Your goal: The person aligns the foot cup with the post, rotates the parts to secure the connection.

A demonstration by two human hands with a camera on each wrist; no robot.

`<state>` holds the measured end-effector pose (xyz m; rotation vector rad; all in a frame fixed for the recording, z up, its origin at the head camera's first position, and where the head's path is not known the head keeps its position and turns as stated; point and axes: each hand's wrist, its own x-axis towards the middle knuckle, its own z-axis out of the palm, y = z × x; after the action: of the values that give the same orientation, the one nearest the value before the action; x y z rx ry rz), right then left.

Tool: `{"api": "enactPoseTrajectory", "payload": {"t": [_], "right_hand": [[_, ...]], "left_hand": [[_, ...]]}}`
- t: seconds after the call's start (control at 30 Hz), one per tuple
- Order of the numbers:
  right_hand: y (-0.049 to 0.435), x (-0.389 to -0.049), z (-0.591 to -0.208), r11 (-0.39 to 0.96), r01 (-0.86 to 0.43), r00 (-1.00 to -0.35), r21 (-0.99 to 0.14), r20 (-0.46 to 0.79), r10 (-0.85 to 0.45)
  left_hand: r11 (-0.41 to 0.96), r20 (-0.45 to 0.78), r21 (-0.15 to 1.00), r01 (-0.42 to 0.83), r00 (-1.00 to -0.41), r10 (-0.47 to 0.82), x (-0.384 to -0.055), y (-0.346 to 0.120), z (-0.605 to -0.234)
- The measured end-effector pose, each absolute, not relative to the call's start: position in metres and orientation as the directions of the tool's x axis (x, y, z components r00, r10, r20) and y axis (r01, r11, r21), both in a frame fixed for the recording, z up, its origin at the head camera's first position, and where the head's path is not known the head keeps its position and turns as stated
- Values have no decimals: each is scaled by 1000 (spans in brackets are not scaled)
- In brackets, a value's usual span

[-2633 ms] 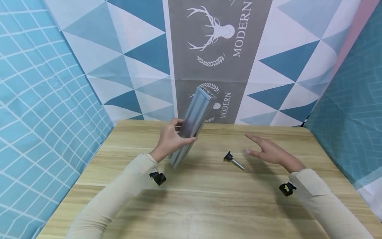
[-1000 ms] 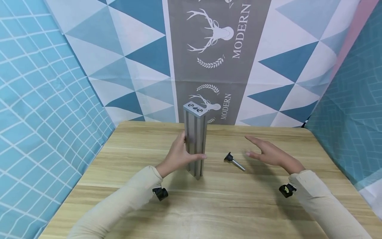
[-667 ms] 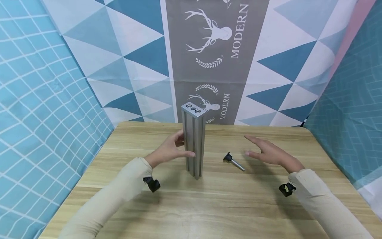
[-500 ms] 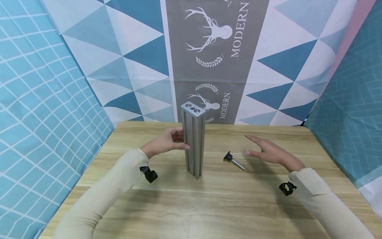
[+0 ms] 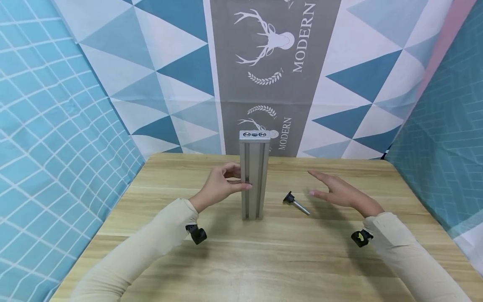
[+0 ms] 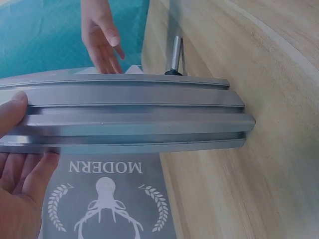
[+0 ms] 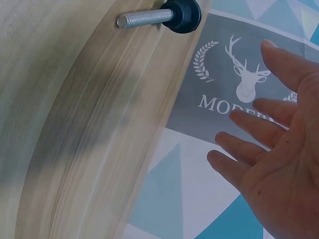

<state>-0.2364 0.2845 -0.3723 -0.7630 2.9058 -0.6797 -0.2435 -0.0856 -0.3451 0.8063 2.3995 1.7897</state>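
Observation:
An aluminium extrusion profile [image 5: 255, 180] with grooved sides stands upright on the table; its top end plate shows several round holes or screws. My left hand [image 5: 220, 184] holds it at its left edge, thumb [image 6: 13, 112] on the near face and fingers behind, partly hidden. To the right lies a levelling foot [image 5: 296, 203], a threaded metal stud [image 7: 142, 18] with a round black base [image 7: 183, 15]. Beyond it my right hand [image 5: 341, 191] hovers over the table with spread, relaxed fingers, touching nothing.
The wood-grain table [image 5: 241, 260] ends at a patterned backdrop [image 5: 181, 84] behind the profile. Blue grid cloth [image 5: 64, 126] hangs on the left, and a teal cloth [image 5: 441, 126] on the right. Each wrist wears a black camera mount [image 5: 196, 234].
The profile went from tilted in my left hand to upright on the table. My left hand shifted along it, and the profile has turned so its broad face points toward me. My right hand stayed nearly still.

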Motion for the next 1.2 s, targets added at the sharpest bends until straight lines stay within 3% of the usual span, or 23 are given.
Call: {"api": "enactPoseTrajectory", "payload": {"t": [0.23, 0.47, 0.87, 1.2], "right_hand": [[285, -236, -374, 779, -454, -874, -433, 47, -483], [281, -239, -374, 779, -458, -870, -429, 35, -492], [262, -249, -383, 750, -495, -837, -439, 8, -548], [238, -261, -391, 717, -513, -780, -472, -93, -619]], "left_hand": [[212, 259, 902, 377, -863, 433, -243, -82, -344], [256, 174, 910, 326, -861, 478, -244, -82, -333], [263, 188, 902, 343, -859, 476, -242, -76, -328], [276, 171, 902, 333, -861, 479, -243, -77, -328]]}}
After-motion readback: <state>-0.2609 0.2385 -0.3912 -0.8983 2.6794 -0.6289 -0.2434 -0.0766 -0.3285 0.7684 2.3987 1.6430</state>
